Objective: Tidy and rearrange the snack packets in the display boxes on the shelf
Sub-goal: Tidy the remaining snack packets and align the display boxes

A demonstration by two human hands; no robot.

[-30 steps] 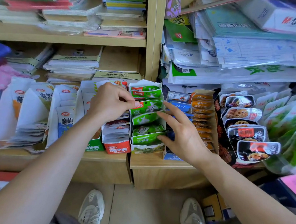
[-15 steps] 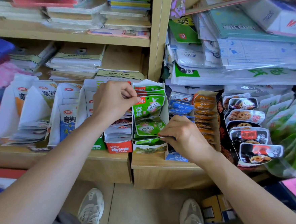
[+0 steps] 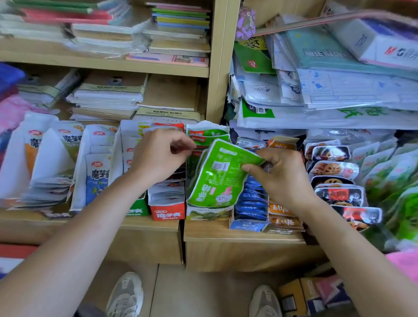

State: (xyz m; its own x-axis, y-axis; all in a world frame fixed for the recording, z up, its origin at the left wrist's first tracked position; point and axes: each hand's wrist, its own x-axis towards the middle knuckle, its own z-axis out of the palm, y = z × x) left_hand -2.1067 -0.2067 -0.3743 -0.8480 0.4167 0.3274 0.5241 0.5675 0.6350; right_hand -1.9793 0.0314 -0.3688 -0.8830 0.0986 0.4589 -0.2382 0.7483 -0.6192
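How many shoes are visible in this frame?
2: left shoe at bottom centre-left, right shoe at bottom centre-right, both on the floor. Heels cut off by the frame edge.

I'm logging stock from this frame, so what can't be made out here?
Head view only:
- Whether the left hand pinches anything: its curled fingers hide the tips.
- Packets inside the green display box: covered by the green packet that the right hand pinches.
- The green packets at the right edge: motion-blurred, print unreadable.
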